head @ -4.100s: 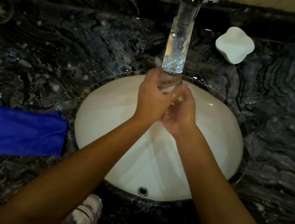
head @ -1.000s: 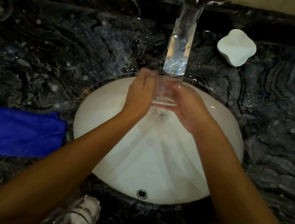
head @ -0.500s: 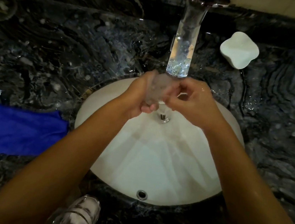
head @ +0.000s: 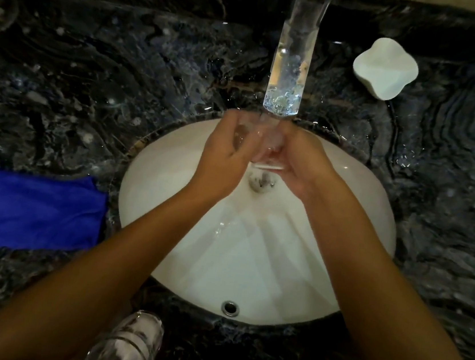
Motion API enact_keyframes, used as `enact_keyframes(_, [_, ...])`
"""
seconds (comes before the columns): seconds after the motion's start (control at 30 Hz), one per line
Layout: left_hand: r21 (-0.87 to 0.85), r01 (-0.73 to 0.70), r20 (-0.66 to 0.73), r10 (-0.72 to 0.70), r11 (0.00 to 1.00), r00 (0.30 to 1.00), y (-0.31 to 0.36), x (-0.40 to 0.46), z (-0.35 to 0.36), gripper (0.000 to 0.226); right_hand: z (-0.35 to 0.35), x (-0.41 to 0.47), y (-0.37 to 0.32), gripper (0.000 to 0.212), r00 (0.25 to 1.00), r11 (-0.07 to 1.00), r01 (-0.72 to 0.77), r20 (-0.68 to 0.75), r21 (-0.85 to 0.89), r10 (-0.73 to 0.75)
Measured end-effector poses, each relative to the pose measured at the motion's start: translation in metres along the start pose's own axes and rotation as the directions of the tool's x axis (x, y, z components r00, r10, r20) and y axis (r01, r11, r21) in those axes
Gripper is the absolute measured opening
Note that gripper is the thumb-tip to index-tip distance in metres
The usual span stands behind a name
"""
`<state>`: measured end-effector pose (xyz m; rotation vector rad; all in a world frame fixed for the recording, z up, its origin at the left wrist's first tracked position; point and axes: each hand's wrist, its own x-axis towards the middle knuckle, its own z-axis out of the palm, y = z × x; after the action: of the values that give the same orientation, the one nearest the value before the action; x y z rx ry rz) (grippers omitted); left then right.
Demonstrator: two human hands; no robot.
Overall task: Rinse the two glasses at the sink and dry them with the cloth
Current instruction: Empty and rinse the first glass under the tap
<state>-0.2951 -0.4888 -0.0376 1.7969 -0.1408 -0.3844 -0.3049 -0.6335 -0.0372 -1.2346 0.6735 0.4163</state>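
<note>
Viewing from the head camera, I see one glass [head: 260, 143] held between both hands above the sink [head: 252, 241], directly beneath the tap [head: 292, 61] and just above the drain [head: 262, 180]. Its clear body lies mostly hidden between the palms; the bright rim edge shows at the lower side, facing me, between the two thumbs. I cannot tell from the blur whether the glass is upright or tilted.

Left hand [head: 226, 160]: fingers curled round the left side of the glass, gripping it. Right hand [head: 301, 160]: fingers curled round the right side, also gripping it, with fingertips meeting those of the left hand under the tap's mouth.

A second glass [head: 127, 346] stands on the counter [head: 62, 83] at the sink's near edge, left of the overflow hole [head: 230, 308], apart from both hands and partly crossed by my left forearm.

Cloth [head: 26, 210]: blue, lying flat on the counter, touching or just beside the sink's left rim, well apart from the hands.

White dish [head: 384, 67]: on the counter beyond the sink's far rim, right of the tap.
</note>
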Motion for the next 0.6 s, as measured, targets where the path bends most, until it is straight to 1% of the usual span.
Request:
enact_keyframes(0.07, [0.076,-0.147,0.018,0.146,0.986,0.989,-0.004,-0.004,-0.001,0.02,0.002,0.003,0.0,0.031,0.999,0.998,-0.018,-0.05,0.063,0.021])
enact_keyframes(0.13, [0.179,-0.28,0.078,0.27,0.943,0.96,-0.012,-0.004,-0.003,0.035,0.005,0.005,0.003,0.027,0.997,0.991,-0.03,-0.073,0.133,0.04])
enact_keyframes(0.17, [0.204,-0.294,0.117,0.275,0.934,0.954,-0.012,-0.004,-0.004,0.044,0.004,0.003,0.003,0.022,0.995,0.99,-0.042,-0.079,0.132,0.053])
enact_keyframes(0.2, [0.229,-0.269,0.142,0.241,0.935,0.96,-0.012,-0.003,-0.008,0.054,0.004,0.004,0.004,0.019,0.995,0.993,-0.044,-0.09,0.106,0.054])
enact_keyframes(0.23, [0.249,-0.233,0.155,0.198,0.94,0.968,-0.012,-0.004,-0.011,0.06,0.006,0.003,0.003,0.021,0.993,0.998,-0.041,-0.112,0.056,0.047])
enact_keyframes(0.3, [0.235,-0.136,0.148,0.103,0.962,0.984,-0.011,-0.007,-0.01,0.059,0.006,-0.001,-0.001,0.023,0.977,0.999,0.002,-0.214,-0.046,-0.012])
enact_keyframes(0.33, [0.191,-0.066,0.129,0.042,0.979,0.991,-0.009,-0.008,-0.008,0.056,0.007,-0.003,-0.002,0.025,0.962,0.997,0.038,-0.266,-0.071,-0.056])
enact_keyframes(0.37, [0.11,0.031,0.109,-0.043,0.993,0.993,-0.007,-0.008,-0.005,0.051,0.009,-0.007,-0.002,0.028,0.949,0.991,0.088,-0.294,-0.102,-0.114])
enact_keyframes(0.4, [-0.021,0.155,0.094,-0.153,0.988,0.984,-0.006,-0.006,-0.003,0.044,0.01,-0.011,0.0,0.03,0.939,0.978,0.16,-0.284,-0.133,-0.192])
enact_keyframes(0.43, [-0.176,0.291,0.099,-0.277,0.941,0.956,-0.006,-0.003,-0.002,0.036,0.012,-0.016,0.002,0.029,0.935,0.962,0.23,-0.241,-0.145,-0.26])
enact_keyframes(0.47, [-0.318,0.41,0.122,-0.392,0.855,0.912,-0.006,0.0,-0.004,0.035,0.015,-0.019,0.004,0.026,0.933,0.949,0.291,-0.185,-0.12,-0.31])
enact_keyframes(0.5, [-0.423,0.506,0.171,-0.483,0.752,0.859,-0.006,0.003,-0.004,0.04,0.015,-0.023,0.005,0.021,0.93,0.94,0.326,-0.144,-0.104,-0.338])
enact_keyframes(0.53, [-0.482,0.572,0.215,-0.543,0.664,0.812,-0.006,0.005,-0.006,0.043,0.014,-0.025,0.007,0.018,0.925,0.93,0.353,-0.114,-0.104,-0.364])
enact_keyframes(0.57, [-0.509,0.61,0.251,-0.574,0.607,0.78,-0.004,0.005,-0.009,0.042,0.016,-0.025,0.008,0.018,0.921,0.924,0.368,-0.098,-0.108,-0.378])
enact_keyframes(0.6, [-0.508,0.641,0.298,-0.582,0.574,0.757,-0.002,0.004,-0.011,0.041,0.015,-0.023,0.011,0.022,0.917,0.921,0.372,-0.111,-0.115,-0.384])
